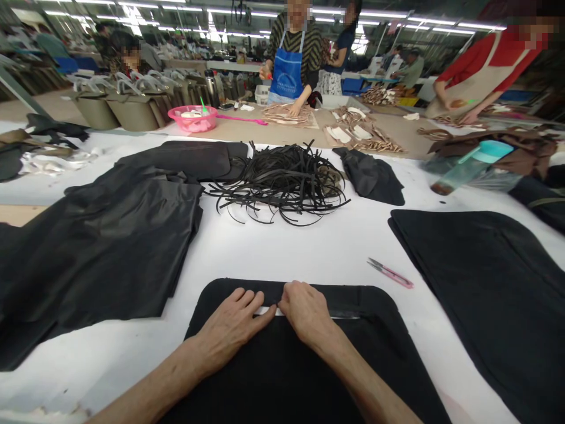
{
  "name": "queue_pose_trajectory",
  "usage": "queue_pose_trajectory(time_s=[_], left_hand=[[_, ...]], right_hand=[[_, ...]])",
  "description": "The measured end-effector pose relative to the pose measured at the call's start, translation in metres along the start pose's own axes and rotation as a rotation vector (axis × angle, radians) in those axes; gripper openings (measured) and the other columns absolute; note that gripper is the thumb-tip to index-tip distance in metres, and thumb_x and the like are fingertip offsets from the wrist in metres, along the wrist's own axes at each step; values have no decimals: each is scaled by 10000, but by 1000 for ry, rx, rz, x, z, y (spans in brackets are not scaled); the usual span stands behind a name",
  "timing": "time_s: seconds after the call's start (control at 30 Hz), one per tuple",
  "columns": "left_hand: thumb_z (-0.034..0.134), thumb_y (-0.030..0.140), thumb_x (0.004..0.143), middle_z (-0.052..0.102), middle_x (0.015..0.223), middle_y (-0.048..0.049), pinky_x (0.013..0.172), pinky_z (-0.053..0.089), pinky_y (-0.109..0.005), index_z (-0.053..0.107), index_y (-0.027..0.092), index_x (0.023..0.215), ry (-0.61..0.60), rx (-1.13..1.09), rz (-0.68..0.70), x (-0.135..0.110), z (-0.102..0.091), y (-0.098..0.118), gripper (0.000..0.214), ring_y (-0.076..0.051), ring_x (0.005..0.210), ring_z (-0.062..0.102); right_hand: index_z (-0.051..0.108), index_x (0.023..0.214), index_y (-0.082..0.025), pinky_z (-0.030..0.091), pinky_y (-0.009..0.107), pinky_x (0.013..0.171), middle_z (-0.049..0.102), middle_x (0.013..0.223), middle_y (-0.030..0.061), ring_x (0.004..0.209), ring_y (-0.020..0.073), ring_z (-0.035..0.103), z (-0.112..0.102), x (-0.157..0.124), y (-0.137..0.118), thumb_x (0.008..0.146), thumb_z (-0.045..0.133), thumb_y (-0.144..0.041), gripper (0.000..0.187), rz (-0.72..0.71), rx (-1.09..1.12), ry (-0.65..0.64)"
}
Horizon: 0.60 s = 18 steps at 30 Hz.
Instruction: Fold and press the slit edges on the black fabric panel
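A black fabric panel (273, 365) with rounded corners lies flat on the white table in front of me. Near its top edge runs a long narrow slot (344, 315), partly showing white. My left hand (236, 318) rests flat on the panel at the slot's left part, fingers stretched out and thumb pointing along the slot. Just beside that thumb, my right hand (304, 309) is closed, its fingertips pressed together at the slot. Whatever they pinch is hidden by the fingers. Thread snips (391, 272) with pink handles lie on the table to the right.
Stacked black panels (481, 277) lie at right, black sheets (101, 241) at left. A heap of black strips (286, 179) sits ahead. Farther back are a teal-lidded bottle (472, 165), a pink basin (192, 119), olive bags (132, 112) and a person in a blue apron (286, 73).
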<state>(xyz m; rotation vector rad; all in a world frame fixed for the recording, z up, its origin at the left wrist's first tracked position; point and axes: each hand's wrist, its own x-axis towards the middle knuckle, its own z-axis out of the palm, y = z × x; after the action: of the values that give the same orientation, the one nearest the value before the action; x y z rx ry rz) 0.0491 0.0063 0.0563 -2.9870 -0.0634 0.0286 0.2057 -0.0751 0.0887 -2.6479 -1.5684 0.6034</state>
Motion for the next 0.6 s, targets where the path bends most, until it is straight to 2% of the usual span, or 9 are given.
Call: queue_pose_trajectory(time_s=[0.3,0.47,0.6], left_hand=[[394,50,834,568,1140,-103,836,382,-384,492,185,1212,54,-14,-57,-31,5,-14,413,-245,965,516],[397,-9,793,550,1170,-82,889,394,-376,512,221,1205,137,-55,-226,-48,13,-15,486,-233,1040,482],[370,-61,744,546,1183,-78,904,424,-388,577,203,1119,123,-133,-377,-40,9,-1,503,-232,1056,479]], right_hand=[[674,778,-166,377,272,638,691,827,66,816,208,626,-6,-4,-1,783,486,-117,194,0,31,-24],[672,811,-163,377,286,658,683,873,85,847,221,616,-1,-3,1,808,476,-147,197,-15,35,-25],[663,821,-156,379,298,659,675,878,93,852,233,609,1,-4,2,815,477,-159,186,-33,38,-10]])
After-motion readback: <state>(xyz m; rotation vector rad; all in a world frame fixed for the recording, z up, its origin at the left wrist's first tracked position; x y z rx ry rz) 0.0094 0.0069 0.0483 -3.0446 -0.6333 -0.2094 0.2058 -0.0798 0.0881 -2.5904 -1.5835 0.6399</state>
